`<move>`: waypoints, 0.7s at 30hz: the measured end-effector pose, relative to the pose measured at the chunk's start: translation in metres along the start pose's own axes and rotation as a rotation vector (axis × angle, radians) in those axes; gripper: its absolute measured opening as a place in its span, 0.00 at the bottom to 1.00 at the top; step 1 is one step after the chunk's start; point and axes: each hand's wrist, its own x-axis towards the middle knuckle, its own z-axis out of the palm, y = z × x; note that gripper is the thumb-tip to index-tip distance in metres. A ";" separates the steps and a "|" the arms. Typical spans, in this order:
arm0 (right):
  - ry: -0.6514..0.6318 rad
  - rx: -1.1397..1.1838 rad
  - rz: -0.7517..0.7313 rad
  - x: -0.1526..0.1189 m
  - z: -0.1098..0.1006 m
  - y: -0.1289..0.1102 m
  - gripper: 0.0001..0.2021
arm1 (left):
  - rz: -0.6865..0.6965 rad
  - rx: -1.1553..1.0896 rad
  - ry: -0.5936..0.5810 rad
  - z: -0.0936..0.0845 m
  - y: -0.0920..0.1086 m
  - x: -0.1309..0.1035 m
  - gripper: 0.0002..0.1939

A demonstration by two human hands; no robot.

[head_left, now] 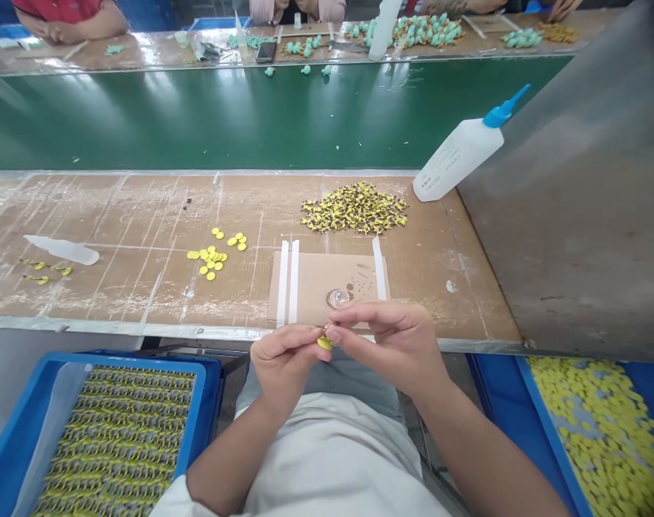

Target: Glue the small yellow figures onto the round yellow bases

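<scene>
Hands: while the left hand (281, 359) pinches a yellow piece (324, 343) at the bench's near edge, the right hand (396, 341) sets thumb and forefinger against it; whether these grip cannot be told.
Card (310, 287): just beyond the hands, taped, bearing a clear swirl (338, 298).
Heap (353, 208): yellow and dark, behind the card.
Discs (211, 257): yellow, loose, left of the card.
Bottle (459, 159): white, blue nozzle, tilted, right of the heap.
Left tray (200, 391): blue, rows of yellow-and-dark pieces.
Right tray (553, 438): blue-rimmed, yellow discs.
Belt (187, 122): green, beyond the bench (116, 287).
</scene>
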 end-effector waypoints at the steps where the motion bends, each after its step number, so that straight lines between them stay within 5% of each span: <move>1: -0.018 0.023 0.024 0.000 -0.001 0.001 0.05 | 0.015 -0.003 -0.008 0.000 0.001 0.001 0.09; 5: -0.145 0.153 0.097 0.001 -0.006 0.003 0.07 | 0.132 -0.003 -0.074 0.000 0.005 0.006 0.10; 13: -0.376 0.281 -0.024 0.007 -0.013 0.002 0.06 | 0.610 0.269 -0.243 -0.016 0.017 0.015 0.23; 21: -0.431 0.282 -0.068 0.007 -0.013 -0.001 0.09 | 0.702 0.396 -0.348 -0.025 0.026 0.013 0.26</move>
